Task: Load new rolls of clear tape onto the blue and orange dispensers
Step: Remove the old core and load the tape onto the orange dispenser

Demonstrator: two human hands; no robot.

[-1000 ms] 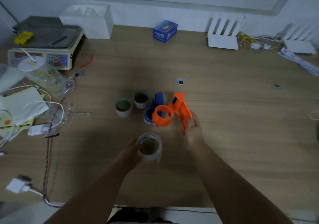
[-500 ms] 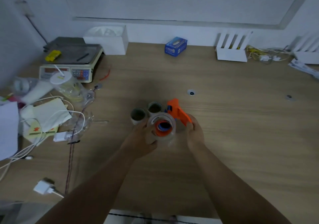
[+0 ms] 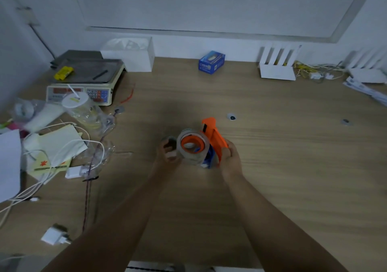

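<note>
The left hand (image 3: 168,153) pinches the clear tape roll (image 3: 192,146) at its rim, the roll sitting around the orange dispenser (image 3: 213,138) hub. The right hand (image 3: 230,158) is clamped on the dispenser's handle. The step looks like seating the roll; next it likely needs pressing home. The blue dispenser (image 3: 208,159) lies just beneath, crowding the bench (image 3: 293,156); a spent core (image 3: 169,143) sits behind the left grip.
</note>
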